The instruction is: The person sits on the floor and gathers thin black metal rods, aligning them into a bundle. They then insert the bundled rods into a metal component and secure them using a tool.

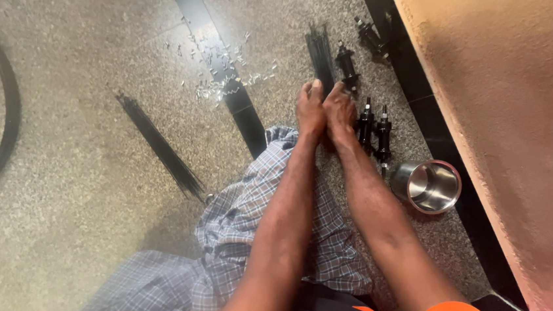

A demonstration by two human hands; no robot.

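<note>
A bundle of thin black spokes (320,57) lies on the speckled floor just above the middle of the frame, its long rods fanning slightly toward the top. The left hand (310,109) and right hand (339,111) are pressed side by side at its lower end, fingers pointing up and laid flat; whether they clasp any rod cannot be told. A black wheel hub (347,66) lies just right of the bundle, touching the right fingertips. Two more hubs (374,131) sit beside the right wrist, and another (371,36) lies near the upper wall edge. A steel cup (430,186) rests on its side at centre right. A second spoke bundle (159,145) lies left, small silver nipples (220,72) are scattered above, and a black rim (5,111) curves at far left.
</note>
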